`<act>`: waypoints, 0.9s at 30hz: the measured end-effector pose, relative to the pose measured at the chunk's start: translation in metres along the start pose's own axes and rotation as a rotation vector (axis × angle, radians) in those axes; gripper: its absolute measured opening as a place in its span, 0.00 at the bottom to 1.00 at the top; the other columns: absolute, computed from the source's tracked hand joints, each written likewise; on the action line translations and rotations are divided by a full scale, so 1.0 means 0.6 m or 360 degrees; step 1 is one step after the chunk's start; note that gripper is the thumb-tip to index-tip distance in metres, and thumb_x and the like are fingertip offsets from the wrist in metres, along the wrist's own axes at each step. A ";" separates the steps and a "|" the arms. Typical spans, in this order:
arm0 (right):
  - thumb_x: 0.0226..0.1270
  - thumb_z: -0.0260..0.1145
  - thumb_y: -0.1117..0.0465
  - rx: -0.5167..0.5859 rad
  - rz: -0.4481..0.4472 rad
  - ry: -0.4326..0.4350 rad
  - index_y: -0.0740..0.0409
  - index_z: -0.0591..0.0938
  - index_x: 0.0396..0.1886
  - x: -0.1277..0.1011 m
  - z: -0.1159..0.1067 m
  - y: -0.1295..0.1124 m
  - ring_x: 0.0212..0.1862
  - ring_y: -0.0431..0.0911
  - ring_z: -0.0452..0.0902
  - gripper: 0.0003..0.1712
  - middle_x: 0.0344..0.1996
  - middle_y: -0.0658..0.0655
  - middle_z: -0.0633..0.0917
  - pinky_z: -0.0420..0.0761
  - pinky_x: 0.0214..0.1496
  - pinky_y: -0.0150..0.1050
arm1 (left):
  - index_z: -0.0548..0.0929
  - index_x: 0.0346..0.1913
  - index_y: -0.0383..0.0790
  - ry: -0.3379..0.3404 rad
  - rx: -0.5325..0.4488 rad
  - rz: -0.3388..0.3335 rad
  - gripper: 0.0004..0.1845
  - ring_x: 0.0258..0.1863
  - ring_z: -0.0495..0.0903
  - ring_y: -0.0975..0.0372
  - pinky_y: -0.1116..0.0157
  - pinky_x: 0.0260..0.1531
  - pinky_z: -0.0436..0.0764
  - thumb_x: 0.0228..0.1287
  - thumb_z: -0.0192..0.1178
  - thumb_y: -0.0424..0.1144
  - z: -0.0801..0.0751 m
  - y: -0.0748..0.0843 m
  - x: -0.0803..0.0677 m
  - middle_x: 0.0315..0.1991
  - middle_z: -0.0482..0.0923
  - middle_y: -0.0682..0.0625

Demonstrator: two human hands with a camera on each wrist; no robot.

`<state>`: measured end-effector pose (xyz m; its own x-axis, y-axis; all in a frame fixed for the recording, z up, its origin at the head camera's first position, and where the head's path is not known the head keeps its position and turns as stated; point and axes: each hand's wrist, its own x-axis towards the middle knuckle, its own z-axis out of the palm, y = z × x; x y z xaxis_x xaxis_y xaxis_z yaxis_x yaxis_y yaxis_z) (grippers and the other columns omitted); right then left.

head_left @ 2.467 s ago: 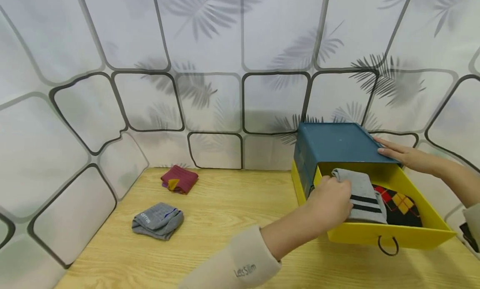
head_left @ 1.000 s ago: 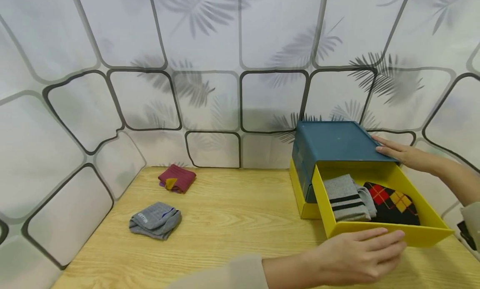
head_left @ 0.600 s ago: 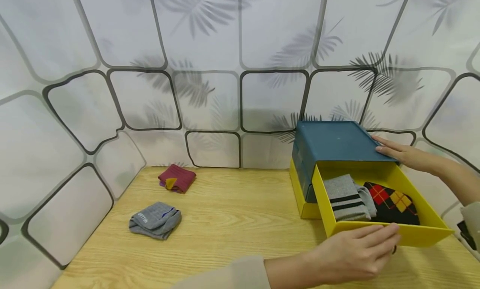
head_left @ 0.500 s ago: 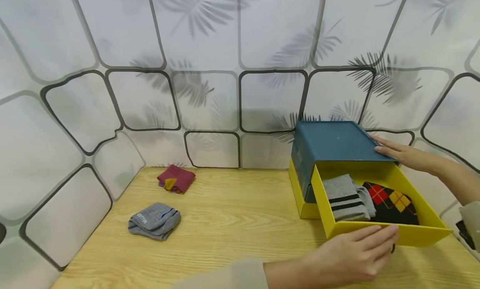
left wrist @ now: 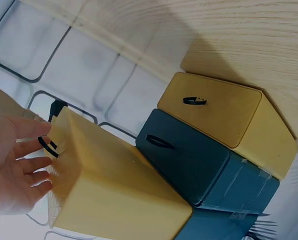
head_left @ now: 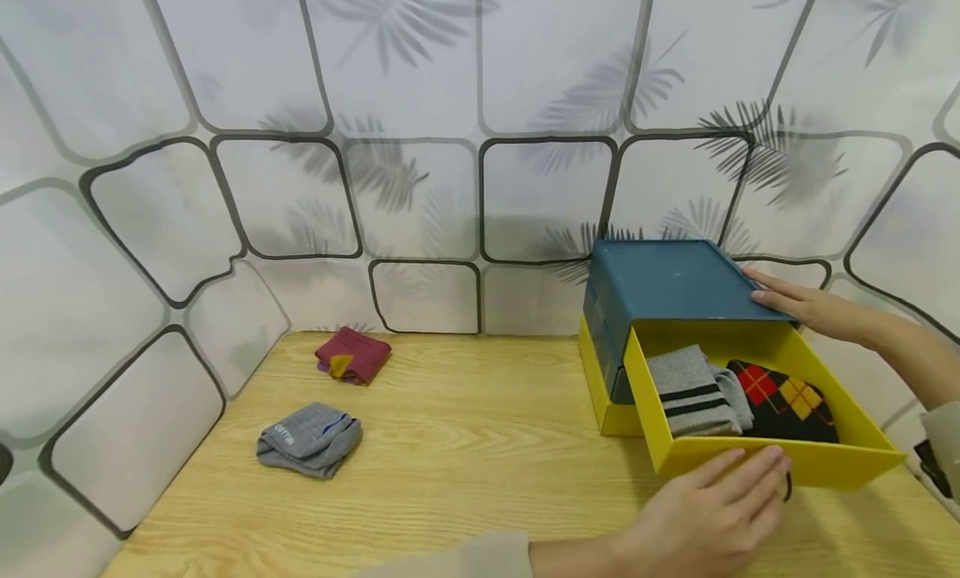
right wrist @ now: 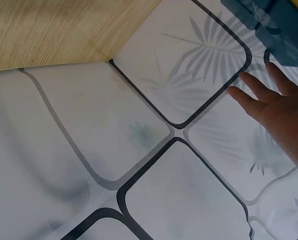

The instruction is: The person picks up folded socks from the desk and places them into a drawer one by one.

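Drawer (head_left: pixel 780 465) sits pulled out on the worktop (head_left: pixel 465 444), socks inside. Left hand (head_left: pixel 712 511) lies flat against its front by the ring pull; right hand (head_left: pixel 806 307), fingers relaxed, steadies the blue box (head_left: pixel 667 282).

At lower right of the frame, the left hand (head_left: pixel 705 520) lays straight fingers on the front of the open yellow drawer (head_left: pixel 840 464), which holds a grey striped sock (head_left: pixel 693 392) and an argyle sock (head_left: pixel 787 399). The right hand (head_left: pixel 806 304) rests on the blue box (head_left: pixel 667 279).
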<state>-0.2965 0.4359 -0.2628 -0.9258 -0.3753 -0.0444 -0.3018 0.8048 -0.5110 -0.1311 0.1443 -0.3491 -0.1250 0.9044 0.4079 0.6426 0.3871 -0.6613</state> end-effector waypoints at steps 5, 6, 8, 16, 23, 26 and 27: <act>0.75 0.40 0.51 0.0011 0.0000 0.0003 0.54 0.34 0.72 -0.001 0.000 -0.001 0.60 0.79 0.38 0.36 0.65 0.79 0.40 0.47 0.48 0.72 | 0.72 0.60 0.49 -0.0032 -0.0041 0.0003 0.20 0.67 0.51 0.56 0.61 0.64 0.50 0.74 0.33 0.41 -0.002 -0.011 0.004 0.66 0.59 0.47; 0.75 0.40 0.51 0.0009 0.0000 0.0004 0.54 0.34 0.72 -0.001 0.000 -0.001 0.60 0.79 0.38 0.36 0.65 0.79 0.40 0.47 0.49 0.72 | 0.72 0.60 0.50 -0.0043 -0.0053 -0.0004 0.20 0.67 0.50 0.57 0.61 0.64 0.50 0.74 0.34 0.41 -0.003 -0.014 0.004 0.66 0.59 0.48; 0.75 0.40 0.51 0.0008 0.0002 0.0008 0.55 0.34 0.72 -0.001 0.000 -0.001 0.60 0.79 0.38 0.36 0.65 0.79 0.41 0.47 0.49 0.72 | 0.72 0.60 0.50 -0.0060 -0.0065 -0.0023 0.19 0.68 0.49 0.57 0.62 0.64 0.49 0.75 0.34 0.41 -0.007 -0.022 0.006 0.66 0.59 0.49; 0.75 0.40 0.51 0.0003 0.0004 0.0009 0.55 0.35 0.72 0.000 -0.001 -0.001 0.60 0.78 0.39 0.36 0.65 0.79 0.41 0.47 0.49 0.72 | 0.77 0.54 0.53 0.0042 -0.0012 -0.0146 0.19 0.65 0.57 0.60 0.64 0.63 0.53 0.75 0.34 0.38 0.002 -0.047 0.022 0.63 0.65 0.52; 0.75 0.41 0.51 0.0003 0.0017 0.0011 0.55 0.35 0.72 0.000 -0.002 0.000 0.60 0.78 0.40 0.36 0.64 0.80 0.42 0.49 0.50 0.71 | 0.77 0.57 0.53 -0.0030 0.0006 -0.0229 0.19 0.66 0.55 0.60 0.63 0.63 0.53 0.74 0.38 0.37 0.031 -0.059 0.041 0.64 0.63 0.51; 0.75 0.41 0.51 0.0023 0.0022 0.0000 0.56 0.35 0.72 0.000 -0.001 0.000 0.60 0.78 0.39 0.36 0.64 0.80 0.42 0.49 0.50 0.71 | 0.76 0.59 0.53 -0.0061 0.0011 -0.0255 0.19 0.66 0.54 0.60 0.63 0.63 0.52 0.74 0.39 0.37 0.042 -0.063 0.045 0.65 0.61 0.50; 0.75 0.41 0.51 0.0024 0.0024 -0.0002 0.56 0.35 0.72 0.001 -0.002 -0.001 0.60 0.78 0.39 0.36 0.64 0.80 0.42 0.48 0.50 0.71 | 0.76 0.59 0.53 -0.0064 0.0018 -0.0260 0.19 0.66 0.54 0.59 0.62 0.63 0.52 0.74 0.40 0.37 0.045 -0.065 0.046 0.65 0.61 0.50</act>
<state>-0.2970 0.4358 -0.2618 -0.9299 -0.3639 -0.0532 -0.2845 0.8035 -0.5230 -0.1801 0.1587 -0.3292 -0.2578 0.8355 0.4853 0.6026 0.5316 -0.5953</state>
